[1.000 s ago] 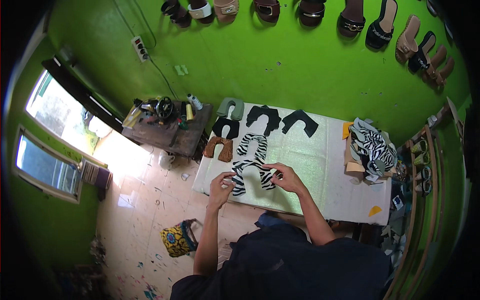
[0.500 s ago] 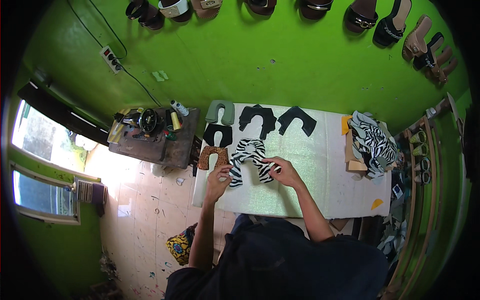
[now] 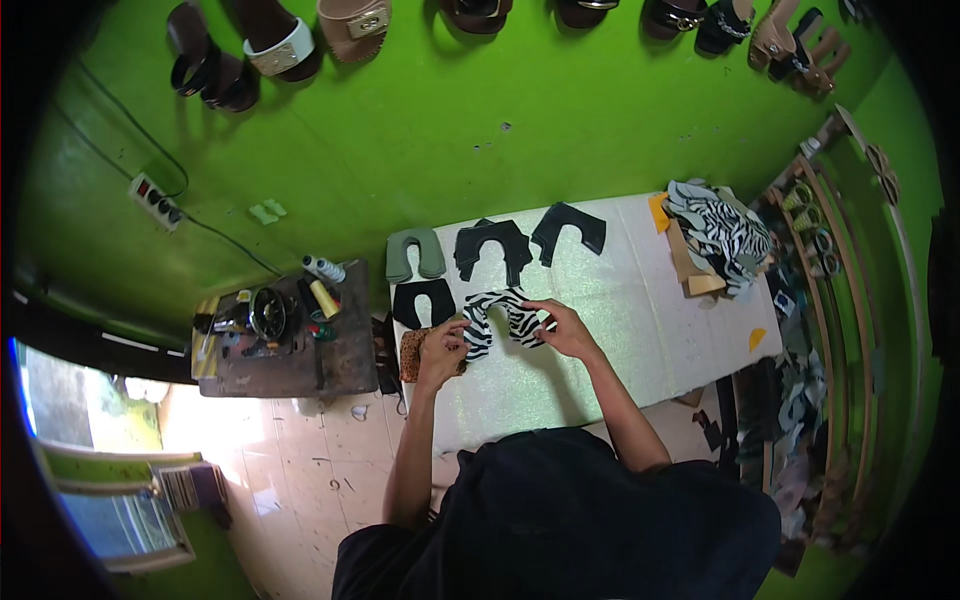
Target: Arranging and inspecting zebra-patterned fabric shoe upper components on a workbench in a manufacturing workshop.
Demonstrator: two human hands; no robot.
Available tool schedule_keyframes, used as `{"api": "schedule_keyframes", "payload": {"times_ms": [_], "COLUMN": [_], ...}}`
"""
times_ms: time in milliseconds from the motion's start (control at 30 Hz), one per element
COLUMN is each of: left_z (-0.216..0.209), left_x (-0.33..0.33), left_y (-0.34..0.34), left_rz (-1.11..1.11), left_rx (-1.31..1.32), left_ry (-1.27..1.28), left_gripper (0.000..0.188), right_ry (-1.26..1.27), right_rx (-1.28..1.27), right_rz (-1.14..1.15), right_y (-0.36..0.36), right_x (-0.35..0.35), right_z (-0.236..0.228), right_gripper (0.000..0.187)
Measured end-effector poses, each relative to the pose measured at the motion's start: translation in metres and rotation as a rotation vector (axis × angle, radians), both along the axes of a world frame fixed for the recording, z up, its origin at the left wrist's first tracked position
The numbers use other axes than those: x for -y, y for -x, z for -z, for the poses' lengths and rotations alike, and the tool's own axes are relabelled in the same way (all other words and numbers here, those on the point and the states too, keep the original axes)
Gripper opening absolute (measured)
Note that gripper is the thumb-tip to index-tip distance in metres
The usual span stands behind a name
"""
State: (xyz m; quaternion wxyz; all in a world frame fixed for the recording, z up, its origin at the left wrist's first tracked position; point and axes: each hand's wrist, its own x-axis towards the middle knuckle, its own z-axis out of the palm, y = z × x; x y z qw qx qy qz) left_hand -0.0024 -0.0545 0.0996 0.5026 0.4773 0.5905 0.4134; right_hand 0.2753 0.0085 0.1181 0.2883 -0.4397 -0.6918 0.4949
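A zebra-striped U-shaped piece (image 3: 478, 325) lies near the middle of the table's left half, its opening toward me. My left hand (image 3: 443, 352) is closed in a pinch at its left leg, over part of a leopard-print stack (image 3: 413, 345). My right hand (image 3: 568, 332) pinches the outer edge of its right leg. Behind the striped piece lie two groups of black U-shaped pieces, one left (image 3: 470, 250) and one right (image 3: 590, 232). Grey-green U-shaped pieces (image 3: 402, 258) and a smaller black one (image 3: 408, 305) line the table's left edge.
The pieces rest on a white-covered table (image 3: 640, 330). A heap of striped and grey scraps (image 3: 725, 235) fills its right end, near a yellow scrap (image 3: 757, 338). To the left stands a sewing machine (image 3: 265, 318) with thread cones (image 3: 322, 268). Sandals (image 3: 275, 45) hang on the green wall.
The view has tilted and turned, shifting the whole scene. Both hands stay at the striped piece's legs; my left hand now covers more of the leopard-print stack.
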Motion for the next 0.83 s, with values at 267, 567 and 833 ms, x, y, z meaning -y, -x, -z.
{"api": "schedule_keyframes", "payload": {"times_ms": [267, 567, 833], "left_z": [0.038, 0.091, 0.106], "left_x": [-0.024, -0.053, -0.061], "left_y": [0.022, 0.028, 0.015], "left_rz": [0.110, 0.094, 0.088], "left_rx": [-0.054, -0.041, -0.115], "left_ry": [0.002, 0.082, 0.183], "left_gripper": [0.039, 0.035, 0.035], "right_ry": [0.047, 0.126, 0.154], "right_rx": [0.131, 0.192, 0.255], "right_rz": [0.064, 0.089, 0.075], "right_y": [0.024, 0.038, 0.032], "right_x": [-0.006, -0.030, -0.039], "right_z": [0.034, 0.065, 0.112], "right_gripper": [0.067, 0.066, 0.064]}}
